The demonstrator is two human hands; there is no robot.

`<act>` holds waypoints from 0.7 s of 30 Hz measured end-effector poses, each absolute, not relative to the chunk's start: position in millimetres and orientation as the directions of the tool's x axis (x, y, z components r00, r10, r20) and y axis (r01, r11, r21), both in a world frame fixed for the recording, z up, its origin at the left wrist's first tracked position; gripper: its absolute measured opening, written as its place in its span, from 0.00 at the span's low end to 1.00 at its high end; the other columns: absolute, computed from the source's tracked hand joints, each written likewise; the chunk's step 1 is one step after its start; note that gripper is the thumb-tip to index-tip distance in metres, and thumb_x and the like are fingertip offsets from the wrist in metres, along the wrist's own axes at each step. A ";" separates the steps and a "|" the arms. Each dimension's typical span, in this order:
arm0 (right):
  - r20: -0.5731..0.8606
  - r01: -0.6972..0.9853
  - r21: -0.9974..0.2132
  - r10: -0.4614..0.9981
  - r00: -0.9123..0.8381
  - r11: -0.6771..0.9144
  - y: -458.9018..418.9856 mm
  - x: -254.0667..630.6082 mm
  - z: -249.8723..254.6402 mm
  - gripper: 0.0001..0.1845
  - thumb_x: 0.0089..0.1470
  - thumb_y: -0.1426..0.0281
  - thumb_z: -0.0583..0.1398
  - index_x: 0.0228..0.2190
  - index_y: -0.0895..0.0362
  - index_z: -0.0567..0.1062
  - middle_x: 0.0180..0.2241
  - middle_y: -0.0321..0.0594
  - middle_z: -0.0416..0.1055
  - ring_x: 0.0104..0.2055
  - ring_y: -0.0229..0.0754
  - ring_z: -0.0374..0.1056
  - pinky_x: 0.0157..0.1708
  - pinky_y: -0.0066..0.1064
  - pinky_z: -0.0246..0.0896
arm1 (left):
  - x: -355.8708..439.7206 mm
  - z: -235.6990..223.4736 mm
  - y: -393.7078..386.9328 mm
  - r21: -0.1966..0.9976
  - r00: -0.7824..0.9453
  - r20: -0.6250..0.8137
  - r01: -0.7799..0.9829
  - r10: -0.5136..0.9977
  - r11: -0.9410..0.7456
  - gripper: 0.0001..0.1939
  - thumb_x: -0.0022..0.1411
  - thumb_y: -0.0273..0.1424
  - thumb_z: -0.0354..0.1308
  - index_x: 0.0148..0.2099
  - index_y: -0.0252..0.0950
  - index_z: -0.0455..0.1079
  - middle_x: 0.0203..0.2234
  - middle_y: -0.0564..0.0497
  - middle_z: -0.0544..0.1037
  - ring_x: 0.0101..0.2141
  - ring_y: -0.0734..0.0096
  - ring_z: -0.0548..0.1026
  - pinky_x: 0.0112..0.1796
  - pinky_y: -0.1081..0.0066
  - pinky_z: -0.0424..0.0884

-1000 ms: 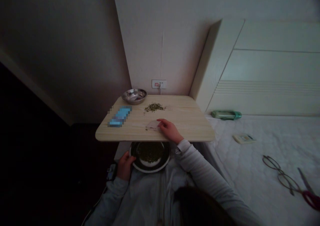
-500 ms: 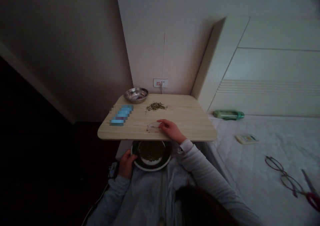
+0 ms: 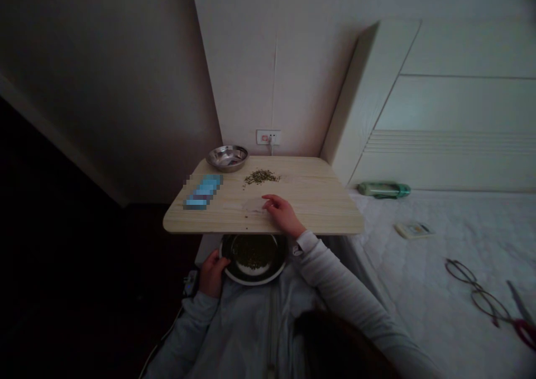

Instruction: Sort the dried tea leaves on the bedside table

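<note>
Far rim of dish [image 3: 253,283] hidden by table [image 3: 312,217], scissors [image 3: 524,330] cut @ R edge, blue item [image 3: 204,191] pixelated.

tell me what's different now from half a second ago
The right hand and the thin pale piece have shifted slightly away from the tabletop's near edge; a dark speck now lies beside that edge. The left hand still holds the dish; the green pile stayed put.

Table [image 3: 310,211]: metal bowl [image 3: 227,158], pixelated phone [image 3: 204,192], scattered green bits [image 3: 260,177], clear sheet [image 3: 253,205]. Bed [image 3: 419,273]: green bottle [image 3: 383,190], white box [image 3: 414,230], glasses [image 3: 477,291], scissors [image 3: 523,317].
</note>
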State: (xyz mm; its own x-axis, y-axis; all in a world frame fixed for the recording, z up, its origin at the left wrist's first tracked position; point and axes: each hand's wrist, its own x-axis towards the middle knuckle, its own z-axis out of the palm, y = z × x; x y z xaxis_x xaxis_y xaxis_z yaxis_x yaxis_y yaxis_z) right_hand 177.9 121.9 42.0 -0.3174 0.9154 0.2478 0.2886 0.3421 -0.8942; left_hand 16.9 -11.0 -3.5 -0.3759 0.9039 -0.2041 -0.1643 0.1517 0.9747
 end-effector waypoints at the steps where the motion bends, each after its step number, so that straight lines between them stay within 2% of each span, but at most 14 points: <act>1: 0.251 0.271 -0.898 0.910 -0.330 0.346 120.1 172.4 41.8 0.17 0.40 0.72 0.49 0.36 0.57 0.64 0.26 0.34 0.65 0.27 0.30 0.58 0.31 0.25 0.54 | 17.0 -3.8 -11.0 0.974 -0.375 -0.204 -0.168 0.904 0.150 0.05 0.37 0.27 0.51 0.23 0.34 0.63 0.14 0.59 0.65 0.20 0.77 0.63 0.23 0.76 0.58; 8: 0.274 0.233 -0.908 0.914 -0.298 0.348 116.2 166.8 43.6 0.17 0.41 0.70 0.49 0.36 0.57 0.64 0.25 0.34 0.64 0.26 0.30 0.58 0.31 0.24 0.53 | 16.5 -5.9 -11.3 0.975 -0.373 -0.191 -0.177 0.908 0.132 0.05 0.38 0.26 0.51 0.23 0.34 0.63 0.15 0.58 0.67 0.20 0.78 0.62 0.23 0.76 0.58; 13: 0.247 0.222 -0.901 0.863 -0.442 0.372 127.1 183.6 48.8 0.17 0.40 0.71 0.49 0.36 0.59 0.65 0.25 0.34 0.65 0.26 0.29 0.57 0.31 0.24 0.52 | 16.5 -4.9 -11.1 0.978 -0.379 -0.185 -0.158 0.907 0.133 0.04 0.38 0.25 0.51 0.23 0.33 0.63 0.16 0.57 0.67 0.20 0.77 0.62 0.23 0.76 0.58; 17: 0.260 0.191 -0.914 0.878 -0.401 0.358 127.7 185.7 49.7 0.17 0.41 0.72 0.48 0.36 0.60 0.64 0.25 0.35 0.65 0.26 0.29 0.57 0.30 0.23 0.52 | 16.2 -6.4 -11.2 0.979 -0.389 -0.187 -0.152 0.902 0.137 0.04 0.38 0.26 0.51 0.23 0.33 0.62 0.15 0.58 0.66 0.20 0.77 0.62 0.23 0.76 0.57; 21: 0.266 0.242 -0.891 0.874 -0.407 0.384 124.3 183.4 48.5 0.16 0.40 0.71 0.50 0.35 0.59 0.65 0.24 0.34 0.65 0.25 0.29 0.57 0.29 0.24 0.52 | 12.9 -14.7 -10.7 0.985 -0.383 -0.159 -0.123 0.910 0.120 0.05 0.38 0.26 0.51 0.24 0.34 0.63 0.15 0.58 0.65 0.20 0.77 0.62 0.23 0.76 0.57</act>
State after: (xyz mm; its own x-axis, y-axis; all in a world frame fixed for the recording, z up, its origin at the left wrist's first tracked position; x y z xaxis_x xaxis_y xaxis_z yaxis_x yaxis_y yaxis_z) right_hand 183.4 124.3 48.5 -0.4072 0.8737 0.2663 0.2415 0.3842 -0.8911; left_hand 12.9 -10.7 -14.7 -0.3834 0.9098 -0.1588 -0.1232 0.1200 0.9851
